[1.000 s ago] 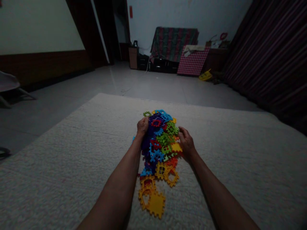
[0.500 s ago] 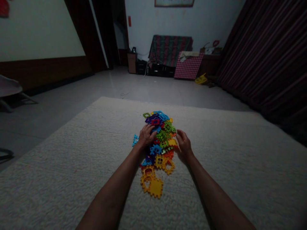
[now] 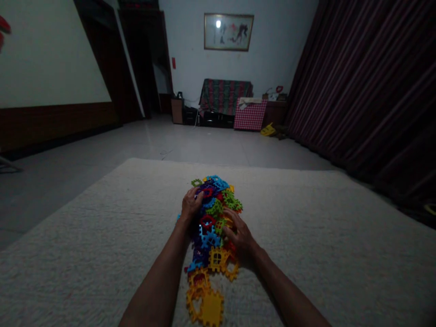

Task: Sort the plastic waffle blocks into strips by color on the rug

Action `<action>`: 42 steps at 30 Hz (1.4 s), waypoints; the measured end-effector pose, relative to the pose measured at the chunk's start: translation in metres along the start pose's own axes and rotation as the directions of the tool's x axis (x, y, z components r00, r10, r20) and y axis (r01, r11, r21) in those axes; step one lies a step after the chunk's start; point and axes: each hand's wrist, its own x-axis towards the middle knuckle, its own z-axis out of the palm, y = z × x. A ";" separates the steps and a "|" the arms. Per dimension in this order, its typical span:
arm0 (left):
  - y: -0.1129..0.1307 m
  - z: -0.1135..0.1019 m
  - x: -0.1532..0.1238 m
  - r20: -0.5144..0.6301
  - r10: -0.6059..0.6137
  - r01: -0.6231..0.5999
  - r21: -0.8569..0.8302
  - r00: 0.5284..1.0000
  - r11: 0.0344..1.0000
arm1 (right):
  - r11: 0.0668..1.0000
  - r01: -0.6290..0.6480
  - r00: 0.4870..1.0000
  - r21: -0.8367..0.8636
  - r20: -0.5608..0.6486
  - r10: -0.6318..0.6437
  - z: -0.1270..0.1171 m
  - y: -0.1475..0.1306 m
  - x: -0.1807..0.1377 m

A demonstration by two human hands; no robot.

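Observation:
A heap of colourful notched plastic building tiles lies on the pale mat in front of me. Blue tiles and green tiles fill its middle, purple and light blue ones its far end. Toward me trail yellow tiles, a solid square and several with cut-out shapes. My left hand rests against the heap's left side, fingers apart, near a red tile. On the right side my right hand reaches over green and yellow tiles, its fingers spread and touching the heap. Neither hand visibly lifts a tile.
The pale textured mat spreads around the heap over a tiled floor. A cloth-covered piece of furniture, a red checked cloth and a yellow bag stand by the far wall. A dark curtain hangs at right.
The camera view has tilted up. My right hand has moved from beside the heap onto its right side. My left hand has shifted to the heap's left edge, uncovering tiles in the middle.

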 end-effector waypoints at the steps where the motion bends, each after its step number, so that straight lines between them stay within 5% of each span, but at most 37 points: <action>1: 0.001 0.001 0.006 0.027 -0.010 0.010 0.000 1.000 1.000 | 1.000 -0.011 0.999 0.008 -0.051 0.012 -0.003 0.003 0.004; 7: 0.032 0.026 0.014 0.242 0.281 -0.305 0.068 0.929 0.950 | 0.941 -0.308 0.891 -0.139 -0.388 0.235 -0.023 0.037 0.033; 13: 0.056 0.043 -0.005 0.529 0.325 -0.473 0.169 0.784 0.865 | 0.947 -0.270 0.947 -0.176 -0.225 0.228 -0.023 0.051 0.052; 18: 0.049 0.037 -0.006 0.440 0.252 -0.403 0.291 0.862 0.868 | 0.949 -0.292 0.921 0.118 -0.231 0.312 -0.023 0.047 0.050; 23: 0.040 0.032 -0.002 0.371 0.185 -0.310 0.312 0.910 0.898 | 0.950 -0.268 0.959 -0.161 -0.136 0.247 -0.035 0.043 0.039; 26: 0.044 0.032 -0.002 0.400 0.222 -0.351 0.283 0.889 0.893 | 0.940 -0.181 0.983 -0.290 -0.074 0.167 -0.037 0.038 0.036; 33: 0.067 0.043 -0.016 0.626 0.312 -0.509 0.158 0.715 0.846 | 0.974 -0.070 0.997 -0.215 -0.033 0.065 -0.031 0.042 0.040; 42: 0.060 0.053 -0.017 0.567 0.275 -0.471 0.231 0.776 0.851 | 0.990 -0.136 0.984 0.046 -0.105 0.140 -0.027 0.041 0.042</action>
